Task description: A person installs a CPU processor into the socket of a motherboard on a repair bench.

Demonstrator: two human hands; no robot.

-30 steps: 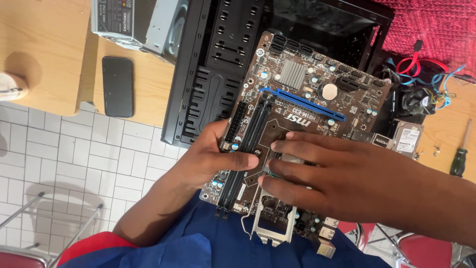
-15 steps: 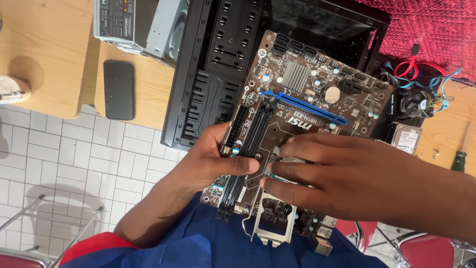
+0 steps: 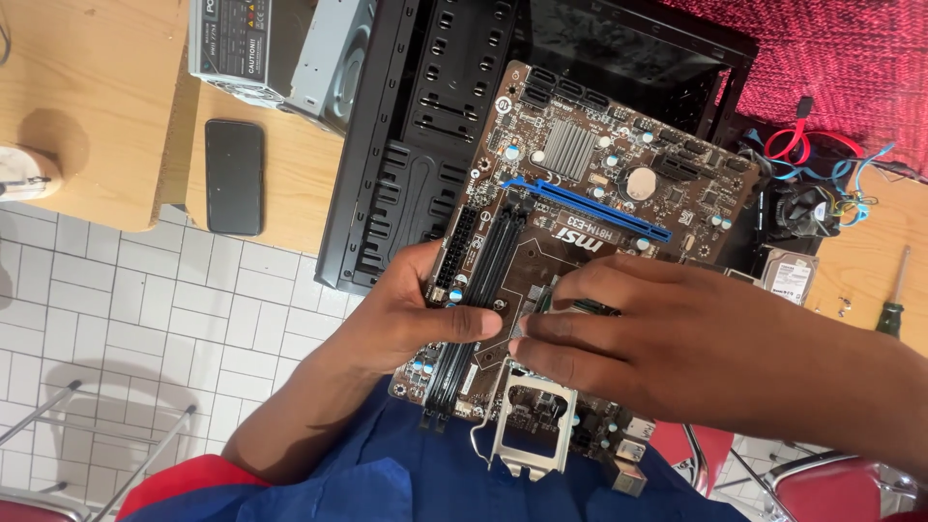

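A brown motherboard [image 3: 599,184] with a blue slot and a silver heatsink lies tilted over my lap and the open black computer case [image 3: 425,126]. My left hand [image 3: 406,324] grips its left edge, with the thumb laid across the black memory slots. My right hand [image 3: 677,348] reaches in from the right and pinches a small green-edged processor chip [image 3: 578,306] over the socket area. The socket's metal retention frame [image 3: 530,425] stands flipped open toward me, just below my fingers. The socket itself is hidden under my right hand.
On the wooden table [image 3: 87,106] lie a black phone [image 3: 234,176] and a grey power supply [image 3: 261,43]. To the right are a cooler fan [image 3: 807,211] with coloured cables, a hard drive [image 3: 790,275] and a screwdriver [image 3: 894,300]. Below are a tiled floor and a red chair [image 3: 831,488].
My right fingers have shifted slightly over the socket, and the chip's edge now shows between them. My left hand keeps its grip on the board.
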